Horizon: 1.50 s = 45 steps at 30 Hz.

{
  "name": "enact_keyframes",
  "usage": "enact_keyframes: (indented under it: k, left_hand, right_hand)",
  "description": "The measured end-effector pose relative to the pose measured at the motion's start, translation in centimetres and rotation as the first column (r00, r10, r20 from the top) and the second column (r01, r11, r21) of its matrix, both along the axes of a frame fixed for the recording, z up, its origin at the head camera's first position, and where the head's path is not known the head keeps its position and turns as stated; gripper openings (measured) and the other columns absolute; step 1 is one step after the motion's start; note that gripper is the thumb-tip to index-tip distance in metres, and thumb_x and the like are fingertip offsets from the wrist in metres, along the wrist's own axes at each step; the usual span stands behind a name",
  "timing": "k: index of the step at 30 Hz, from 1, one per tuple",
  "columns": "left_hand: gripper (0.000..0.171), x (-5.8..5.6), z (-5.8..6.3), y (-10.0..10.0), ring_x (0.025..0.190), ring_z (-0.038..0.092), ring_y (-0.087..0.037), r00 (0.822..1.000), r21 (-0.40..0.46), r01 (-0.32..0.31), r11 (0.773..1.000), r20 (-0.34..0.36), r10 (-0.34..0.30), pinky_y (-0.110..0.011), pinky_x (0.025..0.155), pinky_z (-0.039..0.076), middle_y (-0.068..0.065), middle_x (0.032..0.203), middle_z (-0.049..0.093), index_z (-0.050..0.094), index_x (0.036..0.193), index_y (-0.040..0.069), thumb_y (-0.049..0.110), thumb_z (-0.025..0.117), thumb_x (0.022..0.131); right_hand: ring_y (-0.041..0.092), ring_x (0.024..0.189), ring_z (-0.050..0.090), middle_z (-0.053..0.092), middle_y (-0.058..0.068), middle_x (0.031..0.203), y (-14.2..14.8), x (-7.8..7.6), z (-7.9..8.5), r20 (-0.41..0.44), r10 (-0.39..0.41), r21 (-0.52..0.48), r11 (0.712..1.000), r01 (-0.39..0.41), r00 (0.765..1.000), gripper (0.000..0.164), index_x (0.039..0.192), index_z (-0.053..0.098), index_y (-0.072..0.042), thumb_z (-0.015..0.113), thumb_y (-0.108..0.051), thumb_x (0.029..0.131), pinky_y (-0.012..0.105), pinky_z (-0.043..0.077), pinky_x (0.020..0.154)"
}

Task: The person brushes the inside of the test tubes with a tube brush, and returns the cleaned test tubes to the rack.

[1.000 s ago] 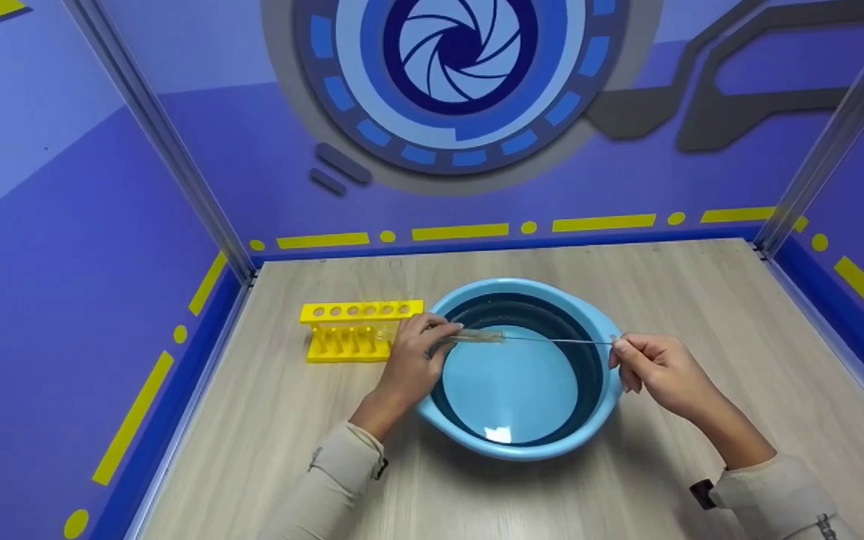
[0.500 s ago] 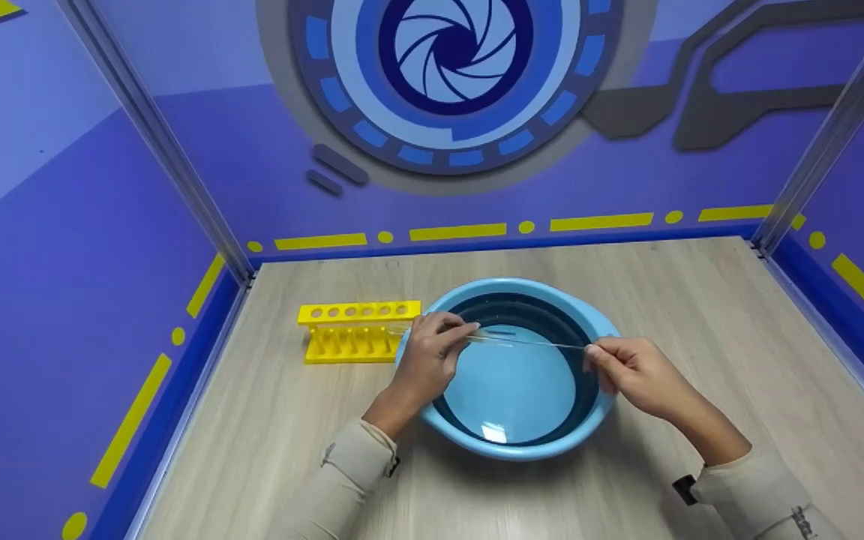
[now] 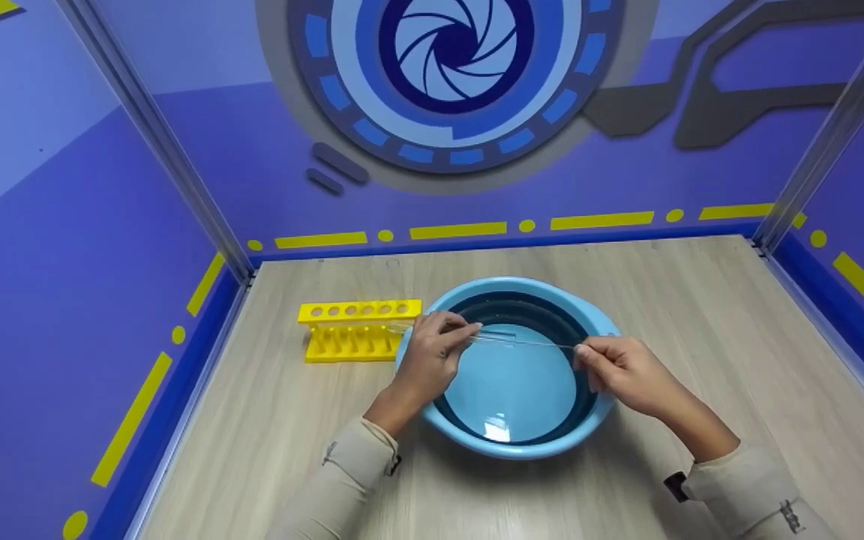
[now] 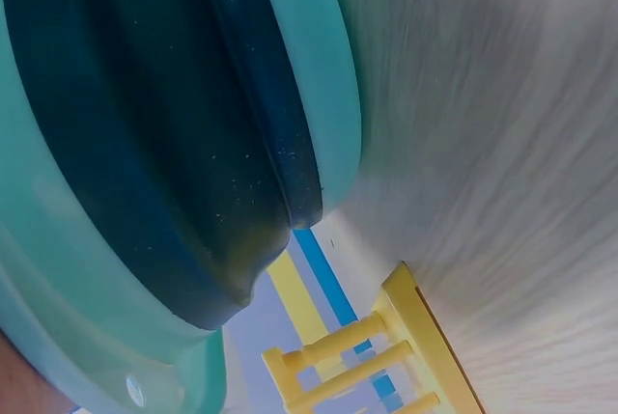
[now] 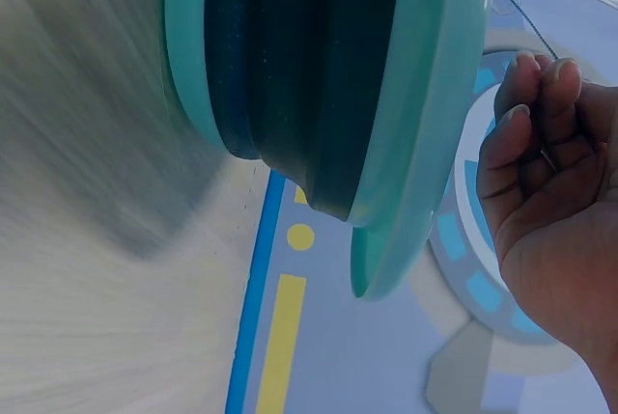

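Observation:
Over a light-blue basin [image 3: 511, 450], my left hand [image 3: 432, 356] grips a clear glass test tube [image 3: 498, 334] lying roughly level, its mouth toward the right. The tube's rounded end [image 3: 400, 327] shows on the other side of that hand. Thumb and fingers of my right hand [image 3: 619, 371] pinch the thin wire handle of a test tube brush [image 3: 541, 344], whose wire runs into the tube; its bristles are hidden now. In the right wrist view the twisted wire [image 5: 531, 23] rises from the curled fingers. Only a sliver of the left hand [image 4: 27, 385] shows in the left wrist view.
Left of the basin stands a yellow test tube rack [image 3: 361, 309] with round holes and a row of pegs. The basin has a dark collapsible wall [image 3: 522, 304]. Blue printed panels [image 3: 462, 202] enclose the wooden table [image 3: 274, 420] at the back and sides.
My right hand has moved left toward the left hand, pushing the brush deeper into the tube. Bristles visible near the mouth a second ago are hidden now. The left hand shifted slightly right.

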State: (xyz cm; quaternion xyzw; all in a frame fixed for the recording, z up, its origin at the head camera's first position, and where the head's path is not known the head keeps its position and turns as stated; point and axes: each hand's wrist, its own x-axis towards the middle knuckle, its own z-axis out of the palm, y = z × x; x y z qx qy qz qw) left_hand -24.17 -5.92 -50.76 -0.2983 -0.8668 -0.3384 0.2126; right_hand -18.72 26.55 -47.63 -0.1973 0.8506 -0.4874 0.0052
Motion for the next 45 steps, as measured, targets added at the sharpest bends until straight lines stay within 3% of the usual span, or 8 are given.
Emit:
enact_keyframes:
  k: [7,18,27,33,37,42,45]
  left_hand:
    - [0.028,0.0,0.0,0.2,0.114,0.065,-0.017,1.000,-0.039,0.016,0.999,-0.002,-0.016,-0.039,0.104,0.046,0.002,0.116,0.071,0.079,0.130,0.026,0.016,0.068,0.106]
    - [0.028,0.0,0.3,0.5,0.110,0.067,-0.018,0.998,-0.040,0.049,0.998,-0.029,-0.050,-0.038,0.100,0.049,0.000,0.114,0.072,0.080,0.128,0.023,0.013,0.070,0.104]
    - [0.029,-0.1,0.3,0.3,0.111,0.066,-0.017,0.999,-0.034,0.037,0.999,-0.030,-0.038,-0.037,0.102,0.050,0.002,0.115,0.072,0.079,0.130,0.025,0.016,0.072,0.103]
    - [0.028,0.0,0.4,0.1,0.111,0.066,-0.018,0.999,-0.059,0.025,0.998,-0.041,-0.027,-0.037,0.102,0.053,0.002,0.114,0.072,0.079,0.129,0.026,0.018,0.073,0.102]
    - [0.028,0.0,0.4,0.1,0.111,0.066,-0.019,0.998,-0.056,0.049,0.997,-0.028,-0.051,-0.037,0.102,0.054,0.001,0.114,0.072,0.079,0.129,0.024,0.018,0.072,0.103]
    - [0.028,-0.1,0.4,0.0,0.108,0.066,-0.018,0.998,-0.028,0.069,0.997,0.001,-0.069,-0.036,0.099,0.053,0.001,0.112,0.072,0.079,0.129,0.023,0.016,0.071,0.103]
    - [0.028,-0.2,0.5,-0.1,0.108,0.066,-0.017,0.998,-0.018,0.057,0.998,0.015,-0.057,-0.034,0.098,0.053,0.003,0.111,0.072,0.079,0.129,0.025,0.017,0.071,0.103]
  right_hand:
    - [0.021,0.058,0.061,0.061,0.008,0.064,-0.7,-0.3,-0.2,0.000,0.033,0.002,0.999,-0.033,0.999,0.029,0.090,0.072,-0.010,0.057,-0.022,0.112,0.027,0.055,0.059]
    - [0.007,0.057,0.056,0.060,0.008,0.062,-2.3,-0.5,-0.7,0.023,0.076,0.014,0.997,-0.077,0.997,0.029,0.095,0.072,-0.010,0.054,-0.025,0.113,0.026,0.053,0.059]
    - [0.007,0.058,0.058,0.061,0.002,0.064,-3.0,-0.6,-1.0,-0.034,0.037,0.051,0.998,-0.035,0.999,0.028,0.095,0.073,-0.012,0.055,-0.025,0.113,0.025,0.053,0.058]
    - [0.003,0.057,0.054,0.056,-0.007,0.063,-3.1,-0.5,-0.8,-0.130,0.013,0.114,0.994,0.002,0.991,0.024,0.094,0.072,-0.014,0.058,-0.023,0.112,0.024,0.051,0.056]
    - [-0.001,0.056,0.049,0.052,-0.012,0.062,-3.2,-0.6,-0.7,-0.226,-0.005,0.146,0.989,0.039,0.974,0.020,0.091,0.073,-0.013,0.063,-0.016,0.108,0.021,0.045,0.053]
    - [-0.003,0.057,0.042,0.042,-0.013,0.062,-3.4,-0.8,-0.7,-0.409,0.016,0.239,0.967,0.091,0.912,0.016,0.086,0.071,-0.012,0.070,-0.010,0.103,0.018,0.039,0.053]
    - [-0.003,0.059,0.041,0.041,-0.012,0.061,-3.6,-0.8,-0.8,-0.459,0.033,0.284,0.952,0.112,0.888,0.016,0.086,0.070,-0.012,0.072,-0.010,0.102,0.018,0.039,0.055]
